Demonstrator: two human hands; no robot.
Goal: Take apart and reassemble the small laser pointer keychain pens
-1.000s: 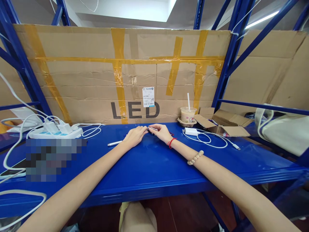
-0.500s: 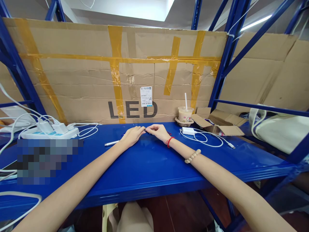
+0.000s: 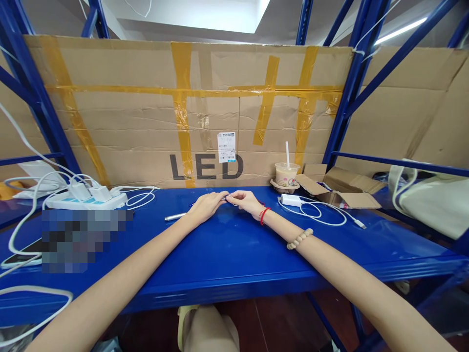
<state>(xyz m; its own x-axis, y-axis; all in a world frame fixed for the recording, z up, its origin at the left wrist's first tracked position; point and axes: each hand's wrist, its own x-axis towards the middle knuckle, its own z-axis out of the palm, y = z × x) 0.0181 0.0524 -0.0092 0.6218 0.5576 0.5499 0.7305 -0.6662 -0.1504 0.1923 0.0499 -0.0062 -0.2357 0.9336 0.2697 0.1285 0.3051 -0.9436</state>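
My left hand (image 3: pixel 207 206) and my right hand (image 3: pixel 246 201) meet at their fingertips over the back half of the blue shelf (image 3: pixel 234 254). Both are closed in a pinch around something small and thin between them, too small to name. A silver pen-like stick (image 3: pixel 175 216) lies on the shelf just left of my left hand. Small dark bits show behind both hands, mostly hidden by them. A red string and a beaded bracelet (image 3: pixel 300 239) circle my right wrist and forearm.
A power strip (image 3: pixel 88 201) with white plugs and cables is at the left, near a blurred-out patch. To the right are a white charger (image 3: pixel 292 200) with its cable, a drink cup (image 3: pixel 287 175) and an open carton (image 3: pixel 340 188). A taped cardboard sheet (image 3: pixel 146 122) stands behind.
The view has shifted slightly, so everything appears a little further right. My fingertips remain together, with a thin bit now showing between them.
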